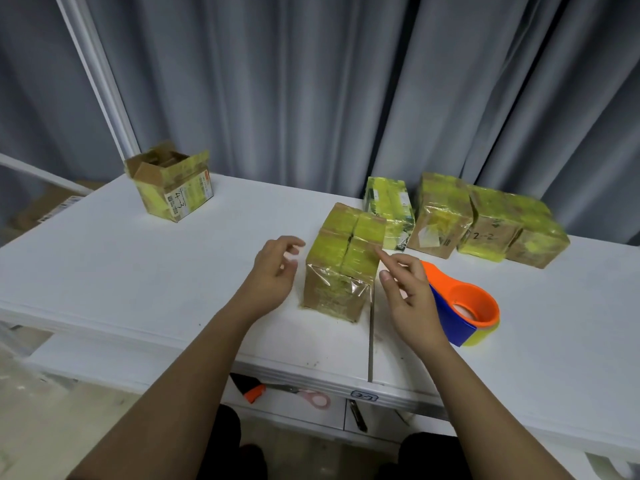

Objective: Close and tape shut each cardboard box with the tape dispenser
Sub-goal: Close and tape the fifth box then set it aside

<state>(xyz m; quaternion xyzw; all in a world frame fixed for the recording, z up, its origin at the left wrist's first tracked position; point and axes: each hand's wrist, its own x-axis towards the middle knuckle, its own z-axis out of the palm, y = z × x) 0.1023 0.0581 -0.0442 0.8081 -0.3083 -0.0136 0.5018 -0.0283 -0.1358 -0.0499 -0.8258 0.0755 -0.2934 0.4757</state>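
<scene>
A closed cardboard box [341, 263] covered in yellow-green tape stands on the white table [138, 271] in front of me. My left hand [277, 271] hovers just left of it, fingers loosely curled, holding nothing. To the box's right, my right hand [408, 296] has its index finger touching the box's top right edge and also holds nothing. The orange and blue tape dispenser [464, 306] lies on the table behind my right hand. An open box [169, 183] marked 4-3 stands at the far left.
Three taped boxes [389, 211] [440, 216] [509, 226] line the table's back right by the grey curtain. Below the table's front edge a shelf holds scissors [304, 396] with pink handles and an orange-handled tool [251, 389]. A seam runs through the tabletop under my right hand.
</scene>
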